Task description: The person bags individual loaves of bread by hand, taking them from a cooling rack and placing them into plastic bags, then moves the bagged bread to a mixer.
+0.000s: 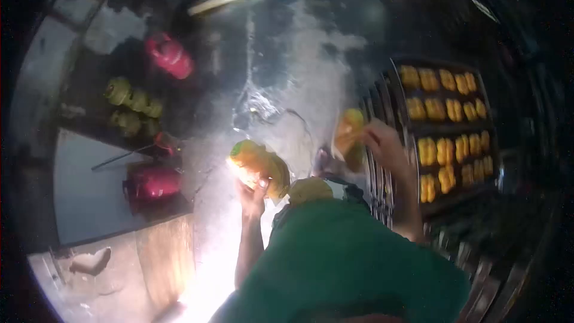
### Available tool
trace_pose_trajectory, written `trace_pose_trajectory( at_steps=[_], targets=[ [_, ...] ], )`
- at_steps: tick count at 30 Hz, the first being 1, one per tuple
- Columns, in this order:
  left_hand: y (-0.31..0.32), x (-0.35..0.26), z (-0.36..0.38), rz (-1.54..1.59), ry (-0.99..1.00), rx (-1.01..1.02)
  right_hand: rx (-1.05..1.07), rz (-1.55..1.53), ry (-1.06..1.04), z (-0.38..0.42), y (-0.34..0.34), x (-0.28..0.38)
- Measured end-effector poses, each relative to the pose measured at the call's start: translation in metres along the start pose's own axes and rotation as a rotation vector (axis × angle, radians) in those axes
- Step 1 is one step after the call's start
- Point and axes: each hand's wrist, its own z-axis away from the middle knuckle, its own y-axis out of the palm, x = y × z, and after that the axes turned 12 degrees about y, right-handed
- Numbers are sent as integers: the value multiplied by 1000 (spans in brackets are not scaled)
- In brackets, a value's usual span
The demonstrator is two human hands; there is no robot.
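My left hand (252, 194) is closed round a yellow-orange bundle (258, 164) with a green patch at its top, in front of my green shirt. Bright glare washes out part of that hand. Over on the right, my right hand (380, 139) has its fingers closed on the edge of an orange-and-yellow piece (350, 134), which hangs down beside a rack. What these soft-looking pieces are is blurred.
The rack of dark trays (408, 128) at the right bears rows of golden baked pieces. Pink cylinders (170, 55) and green rounded objects (134, 98) stand at the left, near a white surface (89, 197). A wooden panel (165, 263) is lower left.
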Motion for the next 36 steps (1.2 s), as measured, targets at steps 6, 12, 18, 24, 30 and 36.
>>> trace_pose_trajectory(
  at_steps=[6, 12, 18, 24, 30, 36],
  targets=[
    [47, 27, -127, 42, 132, -101, -2, -112, -112, -144, -18, -16],
    [96, 49, -278, 15, 200, -143, -50, -146, -125, -311, -58, 7],
    [129, 85, -448, -37, 177, -70, -119, -69, -39, -468, -61, -13],
    [163, 142, -657, -44, 184, 67, -187, 113, 40, -581, -30, -99],
    [261, 158, -830, 212, 64, 275, -234, 146, 240, -658, -26, -161],
    [368, 218, -970, 210, 63, 430, -229, 23, 358, -797, -35, -246]
  ],
)
